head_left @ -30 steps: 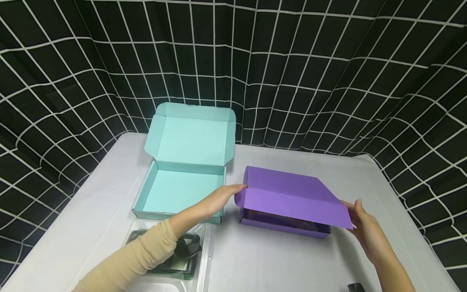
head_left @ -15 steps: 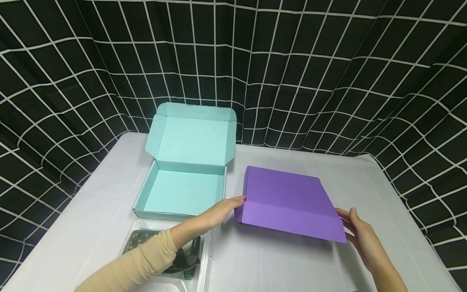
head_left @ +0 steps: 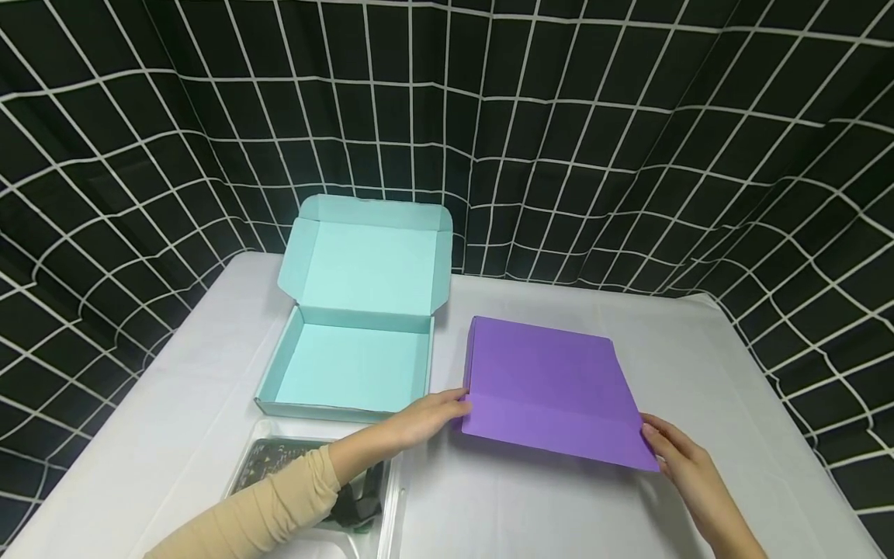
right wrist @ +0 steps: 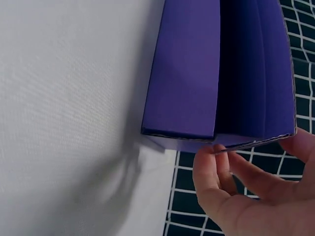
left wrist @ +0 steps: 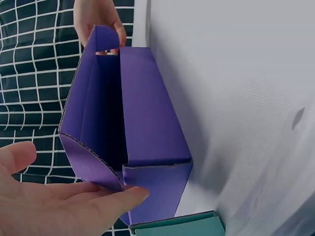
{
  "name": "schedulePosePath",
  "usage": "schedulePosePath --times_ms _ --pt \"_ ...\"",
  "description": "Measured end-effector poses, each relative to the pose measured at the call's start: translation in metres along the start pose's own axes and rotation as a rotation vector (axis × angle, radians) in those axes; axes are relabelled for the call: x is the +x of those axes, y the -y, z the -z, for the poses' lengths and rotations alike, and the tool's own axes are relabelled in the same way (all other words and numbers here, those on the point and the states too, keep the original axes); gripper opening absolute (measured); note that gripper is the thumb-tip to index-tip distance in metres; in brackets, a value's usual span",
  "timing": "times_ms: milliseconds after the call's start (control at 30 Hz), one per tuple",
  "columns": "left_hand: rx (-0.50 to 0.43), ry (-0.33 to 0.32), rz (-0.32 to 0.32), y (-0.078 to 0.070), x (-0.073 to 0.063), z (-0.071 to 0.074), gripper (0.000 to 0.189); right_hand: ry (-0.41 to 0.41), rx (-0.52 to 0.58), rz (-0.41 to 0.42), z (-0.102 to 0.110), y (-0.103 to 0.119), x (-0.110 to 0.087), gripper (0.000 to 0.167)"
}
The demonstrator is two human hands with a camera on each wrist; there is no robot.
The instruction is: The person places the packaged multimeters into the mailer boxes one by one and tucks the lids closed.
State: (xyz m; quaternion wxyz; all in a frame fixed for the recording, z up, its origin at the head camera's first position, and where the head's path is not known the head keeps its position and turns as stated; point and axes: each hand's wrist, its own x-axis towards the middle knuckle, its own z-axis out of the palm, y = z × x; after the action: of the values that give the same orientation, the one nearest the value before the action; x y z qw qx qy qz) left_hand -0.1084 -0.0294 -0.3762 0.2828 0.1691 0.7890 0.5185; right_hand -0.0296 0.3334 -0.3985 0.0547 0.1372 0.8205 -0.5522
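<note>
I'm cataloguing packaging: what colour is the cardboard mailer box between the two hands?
The cardboard mailer box is purple; the head view shows it best.

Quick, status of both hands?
Left hand: open, touching the left side of the purple lid.
Right hand: touching the lid's right edge; grip cannot be told.

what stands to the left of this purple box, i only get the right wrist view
Observer: The head view shows an open turquoise box to the left of the purple box.
Operator: ok and what touches the purple one's left end
Observer: The left hand; the left wrist view shows its fingers against that end.
Operator: anything on the near side of the turquoise one
Observer: Yes, a clear tray, partly hidden by the left sleeve.
</note>
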Motion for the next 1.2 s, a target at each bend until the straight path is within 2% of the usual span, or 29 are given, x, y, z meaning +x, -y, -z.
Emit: schedulePosePath --times_ms 67,100,233,300,600,833,1000,1200 --pt "0.001 -0.004 -0.002 0.0 -0.001 -0.001 0.062 -0.023 -0.025 0.002 -0.001 0.0 -0.003 0.02" --pt "-0.002 -0.003 -0.001 0.001 -0.001 -0.001 0.062 -0.029 -0.042 -0.003 -0.001 0.001 -0.004 0.019" --pt "-0.007 -0.002 0.001 0.001 0.0 -0.003 0.061 -0.061 -0.106 -0.022 -0.004 0.006 -0.006 0.041" --pt "-0.001 -0.001 0.0 0.001 -0.001 -0.004 0.06 -0.068 -0.117 -0.029 -0.005 0.009 -0.007 0.044" --pt "0.04 -0.005 -0.031 0.001 -0.004 -0.006 0.058 -0.057 0.043 -0.013 -0.009 0.006 -0.007 0.038" --pt "0.151 0.001 -0.069 -0.002 -0.009 -0.007 0.057 -0.026 0.135 0.017 -0.005 -0.007 -0.002 0.037" --pt "0.129 0.011 -0.074 0.001 -0.007 -0.007 0.057 -0.05 0.111 -0.041 -0.008 0.002 -0.005 0.034" --pt "0.05 0.028 -0.066 0.004 -0.005 -0.008 0.058 -0.052 0.147 -0.067 -0.009 0.007 -0.008 0.025"
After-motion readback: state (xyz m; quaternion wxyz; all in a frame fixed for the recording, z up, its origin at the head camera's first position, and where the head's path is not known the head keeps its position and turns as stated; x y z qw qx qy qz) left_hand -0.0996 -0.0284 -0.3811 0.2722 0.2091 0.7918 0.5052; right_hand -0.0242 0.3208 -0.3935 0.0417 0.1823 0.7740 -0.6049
